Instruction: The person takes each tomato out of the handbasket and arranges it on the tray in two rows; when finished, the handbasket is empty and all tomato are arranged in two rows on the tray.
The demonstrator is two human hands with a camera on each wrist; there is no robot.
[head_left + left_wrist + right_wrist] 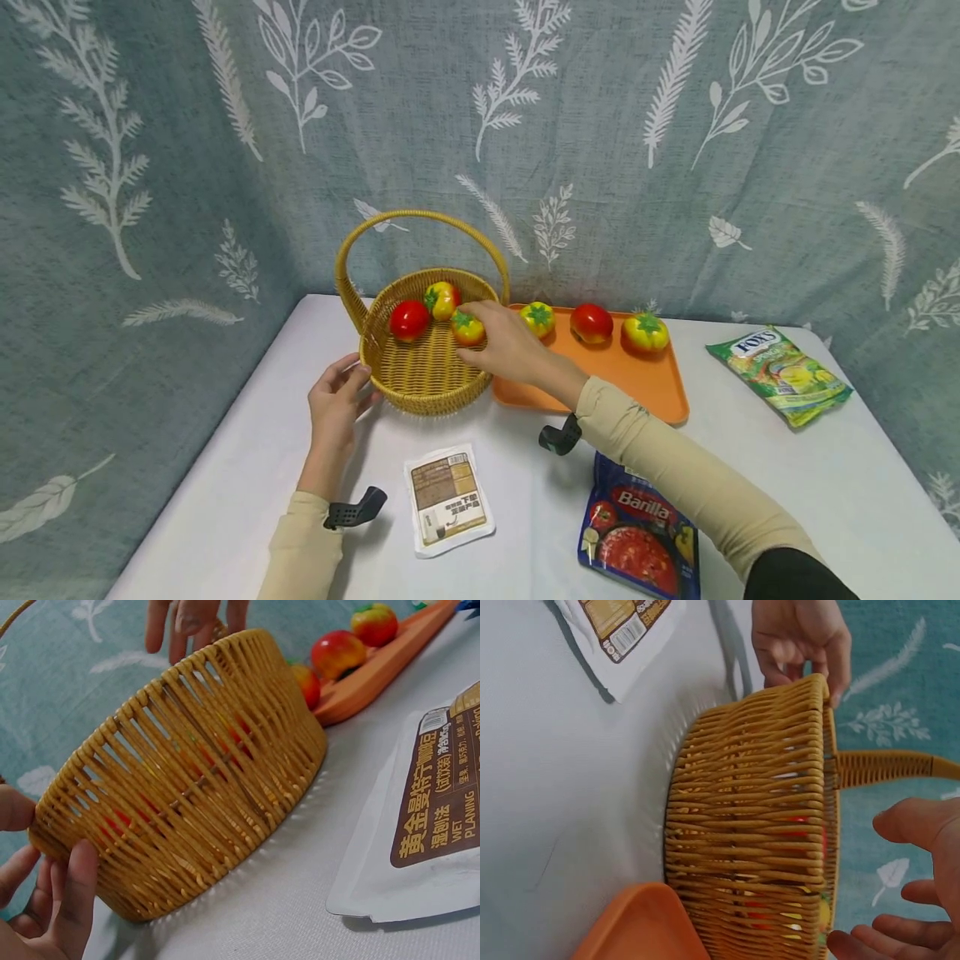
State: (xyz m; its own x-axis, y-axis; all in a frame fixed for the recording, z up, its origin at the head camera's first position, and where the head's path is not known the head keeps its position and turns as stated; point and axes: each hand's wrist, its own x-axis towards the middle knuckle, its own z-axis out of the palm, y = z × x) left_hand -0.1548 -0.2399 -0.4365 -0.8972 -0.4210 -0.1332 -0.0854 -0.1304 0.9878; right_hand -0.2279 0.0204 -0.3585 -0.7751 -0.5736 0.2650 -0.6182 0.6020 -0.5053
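Observation:
A round yellow wicker basket (pixel 427 400) with a tall arched handle stands on the table. Its left rim is pinched between the thumb and fingers of my left hand (pixel 341 400). Over the basket's right side hovers my right hand (pixel 498 337), thumb and fingers spread apart with nothing between them in the right wrist view. Just by its fingertips lies a yellow-red fruit with a green leafy top (pixel 468 330). Also inside are a red fruit (pixel 409 321) and another yellow-red fruit (pixel 442 300).
An orange tray (pixel 600 379) abuts the basket's right, bearing a yellow-green-topped fruit (pixel 538 318), a red fruit (pixel 592 322) and another yellow fruit (pixel 645 332). In front lie a white-brown packet (pixel 450 500) and a blue Barilla pouch (pixel 637 533). A green Fox's bag (pixel 780 375) lies far right.

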